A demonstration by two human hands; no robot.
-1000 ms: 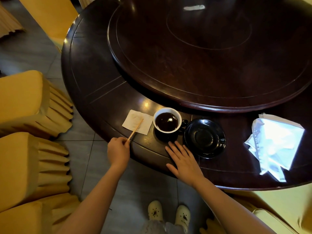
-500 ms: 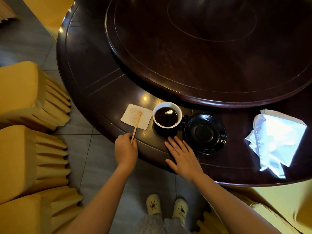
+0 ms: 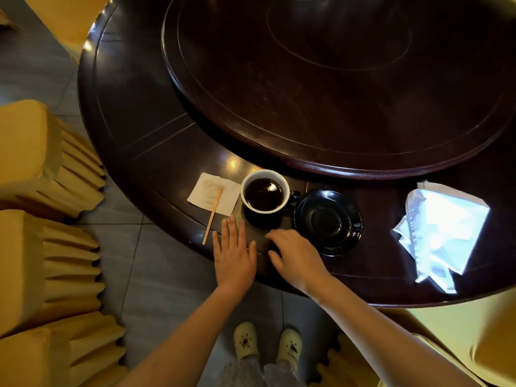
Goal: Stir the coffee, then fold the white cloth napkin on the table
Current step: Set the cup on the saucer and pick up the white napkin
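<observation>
Left hand (image 3: 234, 256) lies flat, empty, just right of the stirrer (image 3: 212, 215); right hand (image 3: 297, 259), loosely curled, holds nothing, cloth napkin (image 3: 442, 233) well right

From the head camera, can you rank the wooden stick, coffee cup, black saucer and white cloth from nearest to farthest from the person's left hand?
1. The wooden stick, just left of the left hand, and the coffee cup, just beyond its fingertips: too close to call.
2. The black saucer, to the right, past the right hand.
3. The white cloth, at the far right.
</observation>
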